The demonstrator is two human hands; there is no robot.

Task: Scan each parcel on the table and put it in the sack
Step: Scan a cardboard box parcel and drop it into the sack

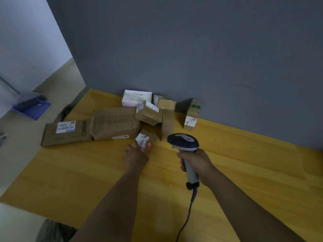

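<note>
My left hand grips a small brown parcel with a white label, just above the yellow table; a red glow lies on the label. To its right my right hand holds the handle of a corded barcode scanner, its dark head turned toward the parcel. Behind them a pile of parcels sits against the grey wall: a flat brown box, a large paper-wrapped parcel, a white box, several small cartons and an upright carton. Grey-green sack fabric shows at the table's near left corner.
The table's left edge drops to a pale floor, where a blue tray with dark items lies. More grey-green fabric hangs by the table's far left edge. The scanner's cable runs back toward me across the table.
</note>
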